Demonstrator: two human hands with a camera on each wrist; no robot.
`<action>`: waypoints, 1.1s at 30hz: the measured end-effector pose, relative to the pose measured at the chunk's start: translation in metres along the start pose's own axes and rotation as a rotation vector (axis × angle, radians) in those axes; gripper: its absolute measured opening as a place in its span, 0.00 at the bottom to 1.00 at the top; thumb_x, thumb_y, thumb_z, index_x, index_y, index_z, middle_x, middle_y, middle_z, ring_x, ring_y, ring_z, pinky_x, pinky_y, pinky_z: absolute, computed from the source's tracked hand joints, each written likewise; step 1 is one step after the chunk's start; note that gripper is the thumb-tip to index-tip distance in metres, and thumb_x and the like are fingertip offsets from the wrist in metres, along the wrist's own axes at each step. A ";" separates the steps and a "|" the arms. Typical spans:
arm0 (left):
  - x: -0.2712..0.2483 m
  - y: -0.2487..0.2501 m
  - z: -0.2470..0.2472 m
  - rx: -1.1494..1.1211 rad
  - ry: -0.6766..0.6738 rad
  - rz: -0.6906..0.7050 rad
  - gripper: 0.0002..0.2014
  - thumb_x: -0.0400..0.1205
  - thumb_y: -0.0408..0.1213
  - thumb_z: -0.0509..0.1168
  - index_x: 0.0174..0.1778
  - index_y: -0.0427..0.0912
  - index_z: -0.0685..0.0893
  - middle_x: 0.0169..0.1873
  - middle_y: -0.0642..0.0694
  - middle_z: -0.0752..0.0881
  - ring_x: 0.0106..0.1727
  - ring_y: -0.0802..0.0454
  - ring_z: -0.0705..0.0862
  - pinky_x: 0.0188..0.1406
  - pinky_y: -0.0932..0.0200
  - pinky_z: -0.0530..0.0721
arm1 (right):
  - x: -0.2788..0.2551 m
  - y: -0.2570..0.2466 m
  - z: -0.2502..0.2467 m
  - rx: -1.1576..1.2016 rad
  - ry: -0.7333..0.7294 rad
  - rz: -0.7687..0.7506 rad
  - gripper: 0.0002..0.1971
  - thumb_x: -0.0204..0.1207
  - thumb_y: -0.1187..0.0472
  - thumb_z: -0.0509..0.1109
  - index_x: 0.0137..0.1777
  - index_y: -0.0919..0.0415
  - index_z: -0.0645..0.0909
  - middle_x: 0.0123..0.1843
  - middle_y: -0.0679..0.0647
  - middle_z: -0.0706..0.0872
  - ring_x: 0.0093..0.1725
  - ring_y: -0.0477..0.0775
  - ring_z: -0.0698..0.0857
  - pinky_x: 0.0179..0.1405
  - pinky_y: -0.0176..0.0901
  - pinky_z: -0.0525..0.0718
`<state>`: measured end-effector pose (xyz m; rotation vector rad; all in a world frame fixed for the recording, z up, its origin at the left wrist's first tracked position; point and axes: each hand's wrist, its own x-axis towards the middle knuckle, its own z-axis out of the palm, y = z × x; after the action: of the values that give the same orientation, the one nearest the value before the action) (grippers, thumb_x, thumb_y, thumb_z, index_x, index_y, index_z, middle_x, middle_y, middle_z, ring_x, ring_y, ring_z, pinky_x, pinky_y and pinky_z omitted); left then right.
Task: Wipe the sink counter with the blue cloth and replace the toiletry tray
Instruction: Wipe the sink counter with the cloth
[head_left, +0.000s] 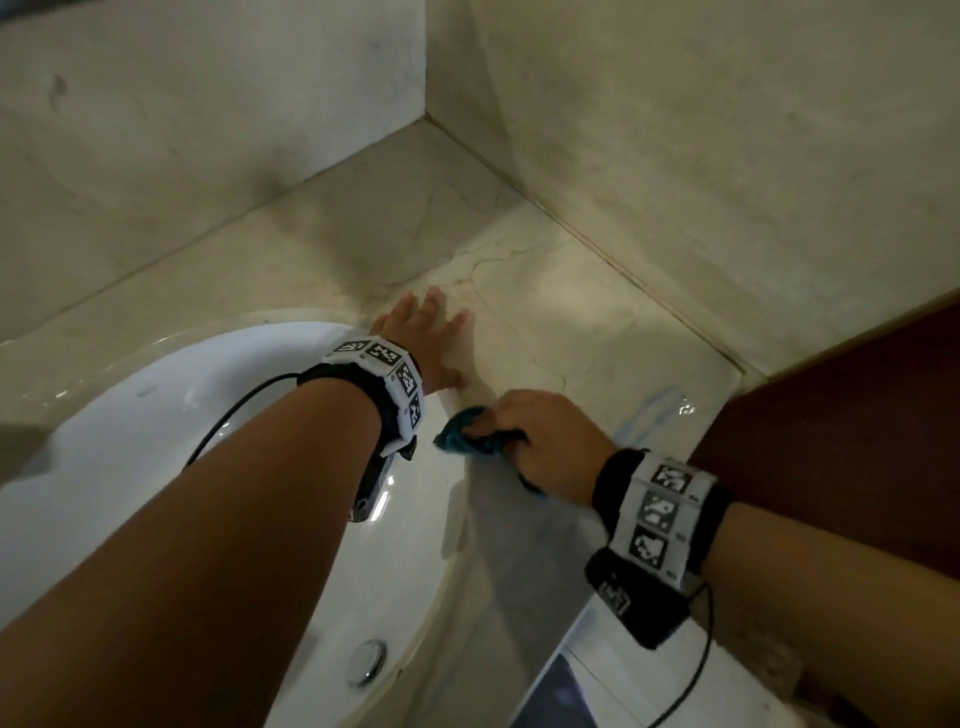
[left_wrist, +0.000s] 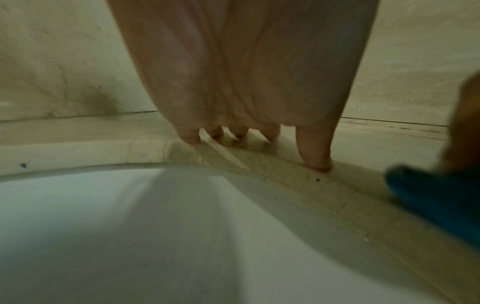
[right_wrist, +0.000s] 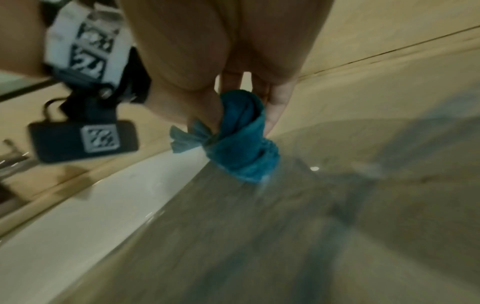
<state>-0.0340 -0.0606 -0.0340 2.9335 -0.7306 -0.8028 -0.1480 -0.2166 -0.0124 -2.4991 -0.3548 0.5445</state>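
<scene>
**Soft cloth, wet stone**

Head view: the right hand (head_left: 540, 441) holds the bunched blue cloth (head_left: 462, 434) on the worktop (head_left: 571, 291) beside the sink (head_left: 130, 415). The left hand (head_left: 423, 338) lies flat, fingers spread.

Left wrist view: straight fingertips (left_wrist: 315, 162) press the stone.

Right wrist view: the cloth looks light and limp; a full-fist grip on the wad seems best. No tray is visible.

Beige marble walls (head_left: 727, 130) meet in corner; dark wood panel (head_left: 857, 415) right; dim light.
</scene>
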 end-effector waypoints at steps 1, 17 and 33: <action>0.000 0.001 0.000 -0.007 0.000 0.002 0.41 0.78 0.59 0.63 0.82 0.57 0.47 0.83 0.44 0.40 0.83 0.36 0.44 0.80 0.39 0.56 | 0.002 0.007 -0.012 0.025 0.069 0.008 0.23 0.69 0.77 0.62 0.61 0.60 0.84 0.60 0.63 0.84 0.61 0.63 0.81 0.62 0.42 0.74; 0.011 0.001 0.001 -0.021 -0.003 -0.037 0.43 0.75 0.64 0.64 0.80 0.62 0.46 0.83 0.46 0.40 0.83 0.36 0.44 0.80 0.36 0.56 | 0.011 0.038 -0.012 -0.172 0.186 0.103 0.26 0.69 0.78 0.63 0.68 0.63 0.79 0.71 0.63 0.78 0.70 0.66 0.78 0.74 0.51 0.68; 0.009 0.004 -0.003 -0.073 -0.026 -0.074 0.43 0.77 0.63 0.63 0.82 0.63 0.45 0.83 0.48 0.37 0.83 0.39 0.40 0.81 0.39 0.51 | 0.022 0.112 -0.067 -0.087 0.444 0.482 0.17 0.76 0.67 0.64 0.65 0.60 0.82 0.73 0.61 0.77 0.69 0.66 0.76 0.75 0.51 0.68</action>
<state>-0.0275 -0.0683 -0.0345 2.9058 -0.5840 -0.8549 -0.0836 -0.3310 -0.0310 -2.6999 0.4091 0.1361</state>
